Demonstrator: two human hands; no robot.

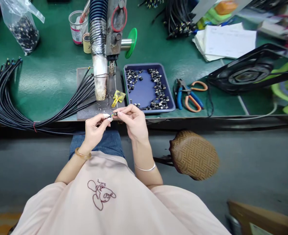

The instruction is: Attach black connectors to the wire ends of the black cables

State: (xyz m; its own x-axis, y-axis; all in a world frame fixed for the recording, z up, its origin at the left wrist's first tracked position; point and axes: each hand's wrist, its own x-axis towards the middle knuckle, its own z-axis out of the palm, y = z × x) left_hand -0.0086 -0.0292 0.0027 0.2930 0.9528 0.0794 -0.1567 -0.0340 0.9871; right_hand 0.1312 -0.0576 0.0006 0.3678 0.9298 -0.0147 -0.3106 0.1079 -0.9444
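At the bench's front edge my left hand (95,128) pinches the end of a black cable, where small coloured wires show. My right hand (133,122) closes thumb and fingers on a small dark connector (115,114) that meets those wires. Just above the hands hang a soldering tip (111,78) and a thin strand of solder. A yellow sponge (119,96) lies on the dark work plate (85,114). Right of it, a blue tray (140,93) holds many black connectors. The bundle of black cables (43,124) reaches onto the plate from the left.
A foil-wrapped hose (98,36) comes down beside the soldering stand (113,39). Pliers (180,94) and orange-handled cutters (193,101) lie right of the tray, near a black fan (244,73). Behind are a cup (76,29) and papers (229,40). A stool (195,155) stands below right.
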